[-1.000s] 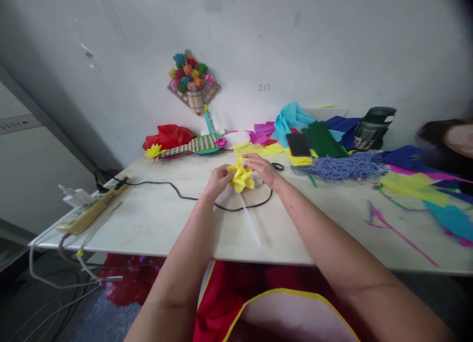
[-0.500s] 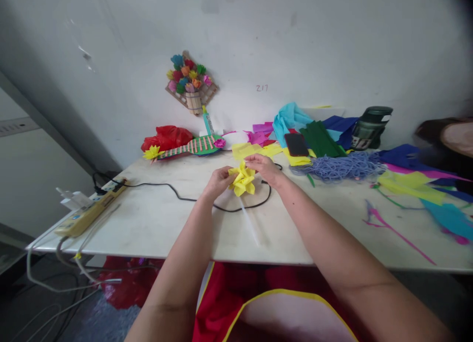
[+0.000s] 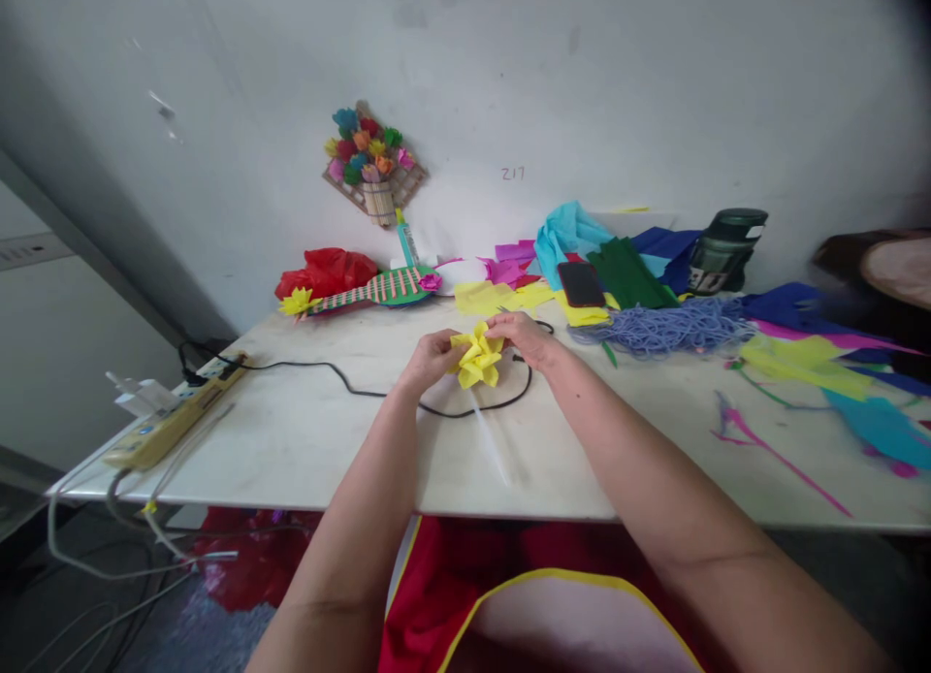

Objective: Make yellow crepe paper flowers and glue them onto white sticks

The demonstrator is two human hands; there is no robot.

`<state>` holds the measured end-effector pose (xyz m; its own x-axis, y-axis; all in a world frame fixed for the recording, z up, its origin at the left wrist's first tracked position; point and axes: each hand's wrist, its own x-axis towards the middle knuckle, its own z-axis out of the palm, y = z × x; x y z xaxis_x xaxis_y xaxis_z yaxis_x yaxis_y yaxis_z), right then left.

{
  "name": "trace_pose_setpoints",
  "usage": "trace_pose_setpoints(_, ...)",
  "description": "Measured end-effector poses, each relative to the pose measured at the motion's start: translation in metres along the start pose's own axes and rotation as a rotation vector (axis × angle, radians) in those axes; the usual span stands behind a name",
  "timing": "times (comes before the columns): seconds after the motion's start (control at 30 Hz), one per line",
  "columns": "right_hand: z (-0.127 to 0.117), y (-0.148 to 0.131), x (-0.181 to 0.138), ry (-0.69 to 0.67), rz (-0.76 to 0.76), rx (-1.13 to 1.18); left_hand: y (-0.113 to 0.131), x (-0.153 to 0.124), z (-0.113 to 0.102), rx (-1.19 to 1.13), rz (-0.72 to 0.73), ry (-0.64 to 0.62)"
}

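Observation:
Between my hands, just above the white table (image 3: 291, 440), is a yellow paper flower (image 3: 478, 356) with pointed petals. My left hand (image 3: 434, 356) is closed on its left side, fingertips at a petal. On the upper right, my right hand (image 3: 522, 336) pinches another petal between thumb and fingers. A pale translucent stick (image 3: 492, 442) slants from below the flower toward the table's front edge; whether it joins the flower I cannot tell. Behind the hands lies a black cable (image 3: 349, 377), looping under them.
A power strip (image 3: 178, 411) sits at the left edge. Along the back lie a green paper-covered lute shape (image 3: 397, 287), a phone (image 3: 582, 284), crepe paper (image 3: 632, 275) and a dark bottle (image 3: 727, 251). Purple-blue string (image 3: 669, 326) and a pink stem (image 3: 789, 462) lie to the right.
The fingers of my right hand have shifted slightly down on the petal. The flower stays in nearly the same place, and the view has moved a little.

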<state>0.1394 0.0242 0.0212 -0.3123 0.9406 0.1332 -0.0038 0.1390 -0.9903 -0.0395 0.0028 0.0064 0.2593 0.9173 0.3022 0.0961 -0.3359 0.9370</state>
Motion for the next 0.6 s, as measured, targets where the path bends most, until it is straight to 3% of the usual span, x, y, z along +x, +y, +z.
trace_pose_setpoints(0.6, 0.0028, -0.0033, -0.0010, 0.033, 0.058, -0.043, -0.0022, -0.0003, -0.0009, 0.062, 0.002, -0.017)
